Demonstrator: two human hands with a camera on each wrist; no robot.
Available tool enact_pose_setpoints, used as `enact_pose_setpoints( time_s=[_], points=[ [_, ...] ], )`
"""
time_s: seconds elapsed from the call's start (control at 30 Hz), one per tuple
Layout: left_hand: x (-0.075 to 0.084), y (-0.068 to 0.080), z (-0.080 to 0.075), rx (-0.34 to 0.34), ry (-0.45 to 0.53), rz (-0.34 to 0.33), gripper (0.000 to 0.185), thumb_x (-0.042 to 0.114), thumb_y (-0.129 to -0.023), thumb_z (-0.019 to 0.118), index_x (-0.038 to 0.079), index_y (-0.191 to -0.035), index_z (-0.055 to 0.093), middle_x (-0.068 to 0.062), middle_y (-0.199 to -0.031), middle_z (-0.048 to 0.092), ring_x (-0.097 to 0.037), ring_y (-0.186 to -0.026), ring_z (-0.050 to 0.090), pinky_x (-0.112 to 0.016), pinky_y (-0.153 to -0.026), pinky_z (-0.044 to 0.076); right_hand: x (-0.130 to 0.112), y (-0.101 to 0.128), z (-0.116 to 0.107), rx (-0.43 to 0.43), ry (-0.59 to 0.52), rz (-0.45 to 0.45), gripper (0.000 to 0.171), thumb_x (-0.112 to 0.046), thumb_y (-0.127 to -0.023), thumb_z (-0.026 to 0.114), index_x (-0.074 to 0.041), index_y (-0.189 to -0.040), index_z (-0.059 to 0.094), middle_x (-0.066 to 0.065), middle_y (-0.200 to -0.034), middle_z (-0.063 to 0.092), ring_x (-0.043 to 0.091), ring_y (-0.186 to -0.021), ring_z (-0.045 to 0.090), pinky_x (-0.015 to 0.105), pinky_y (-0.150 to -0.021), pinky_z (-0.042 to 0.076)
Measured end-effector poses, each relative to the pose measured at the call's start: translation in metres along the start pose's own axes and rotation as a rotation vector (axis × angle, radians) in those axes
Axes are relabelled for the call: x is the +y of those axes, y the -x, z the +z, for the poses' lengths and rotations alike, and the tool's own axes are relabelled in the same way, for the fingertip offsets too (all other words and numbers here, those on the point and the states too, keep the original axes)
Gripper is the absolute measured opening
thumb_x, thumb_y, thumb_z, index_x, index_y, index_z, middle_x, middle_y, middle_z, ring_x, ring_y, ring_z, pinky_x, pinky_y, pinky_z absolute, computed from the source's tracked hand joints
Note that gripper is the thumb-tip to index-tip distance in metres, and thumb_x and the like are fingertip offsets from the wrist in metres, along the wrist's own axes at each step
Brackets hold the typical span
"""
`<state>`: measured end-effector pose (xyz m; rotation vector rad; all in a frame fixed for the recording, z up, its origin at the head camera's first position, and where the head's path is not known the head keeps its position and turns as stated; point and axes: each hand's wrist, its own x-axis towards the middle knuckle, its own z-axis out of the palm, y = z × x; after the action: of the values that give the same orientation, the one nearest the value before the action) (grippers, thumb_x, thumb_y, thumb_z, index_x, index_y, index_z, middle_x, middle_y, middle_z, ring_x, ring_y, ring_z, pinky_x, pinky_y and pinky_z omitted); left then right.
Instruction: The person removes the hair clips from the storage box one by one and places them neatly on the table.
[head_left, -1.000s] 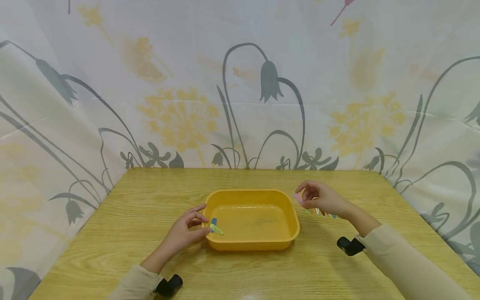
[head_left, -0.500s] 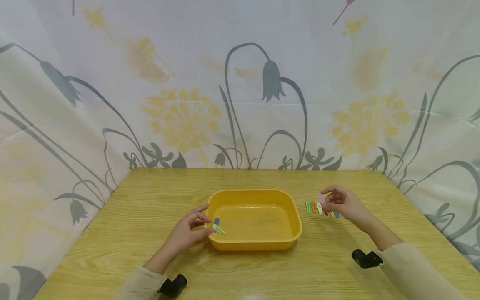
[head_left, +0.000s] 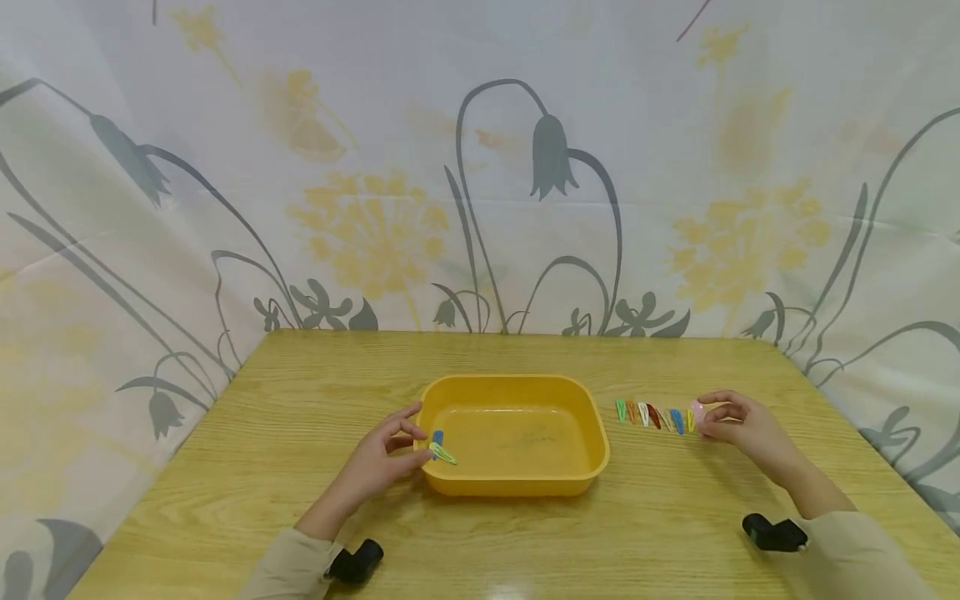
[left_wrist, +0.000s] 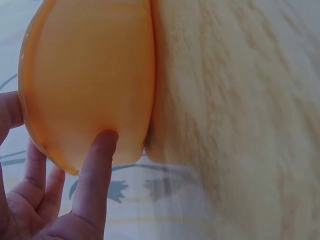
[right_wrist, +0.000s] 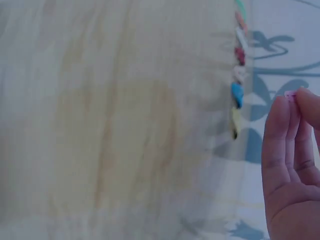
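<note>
My left hand [head_left: 382, 454] grips the left end of a yellow plastic basin [head_left: 517, 487], thumb against its outer wall and fingers at the rim, as the left wrist view shows. At that end inside the basin lie a blue hair clip [head_left: 438, 436] and a light green hair clip [head_left: 444, 454]. Between thumb and fingertips, my right hand [head_left: 753, 433] pinches a pink hair clip [head_left: 698, 414], at the right end of a row of hair clips. In the right wrist view only a bit of the pink clip [right_wrist: 290, 94] shows.
Right of the basin, the row on the wooden table [head_left: 525, 550] runs from a green clip [head_left: 620, 411] through orange, white, red, tan and blue to a yellow clip [head_left: 691, 420]. A flower-patterned cloth [head_left: 360, 125] hangs behind and beside the table.
My right hand has carried the pink hair clip rightward from near the basin's right rim to the far end of the row, uncovering the other clips. The left hand stays on the basin.
</note>
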<state>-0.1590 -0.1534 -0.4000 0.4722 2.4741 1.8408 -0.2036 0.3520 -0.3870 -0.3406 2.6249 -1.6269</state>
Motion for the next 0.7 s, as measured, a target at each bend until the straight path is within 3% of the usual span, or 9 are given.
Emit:
enact_pose_setpoints(
  time_s=[0.2, 0.4, 0.7],
  points=[
    [0.002, 0.000, 0.001, 0.009, 0.017, -0.035, 0.020, 0.010, -0.083, 0.071, -0.001, -0.096, 0.060, -0.014, -0.146, 0.034, -0.038, -0.114, 0.050, -0.047, -0.098, 0.039, 0.014, 0.000, -0.009, 0.013, 0.004, 0.112, 0.047, 0.004, -0.087, 0.059, 0.020, -0.123, 0.036, 0.011, -0.085, 0.059, 0.015, -0.073, 0.063, 0.029, -0.067, 0.055],
    [0.003, 0.000, 0.000, 0.009, 0.015, -0.047, 0.020, 0.010, -0.083, 0.071, 0.000, -0.096, 0.060, -0.014, -0.146, 0.033, -0.037, -0.113, 0.050, -0.047, -0.098, 0.040, 0.025, -0.004, -0.018, -0.036, -0.063, 0.172, 0.048, 0.008, -0.086, 0.057, 0.024, -0.124, 0.030, 0.007, -0.087, 0.062, 0.010, -0.075, 0.064, 0.027, -0.068, 0.055],
    [0.004, 0.001, 0.000, 0.005, 0.012, -0.069, 0.020, 0.011, -0.083, 0.071, 0.000, -0.097, 0.060, -0.012, -0.147, 0.032, -0.039, -0.115, 0.049, -0.045, -0.095, 0.042, 0.032, -0.014, -0.022, -0.051, 0.019, 0.272, 0.051, -0.007, -0.090, 0.059, 0.024, -0.124, 0.037, 0.001, -0.086, 0.066, 0.007, -0.069, 0.061, 0.025, -0.063, 0.053]
  ],
)
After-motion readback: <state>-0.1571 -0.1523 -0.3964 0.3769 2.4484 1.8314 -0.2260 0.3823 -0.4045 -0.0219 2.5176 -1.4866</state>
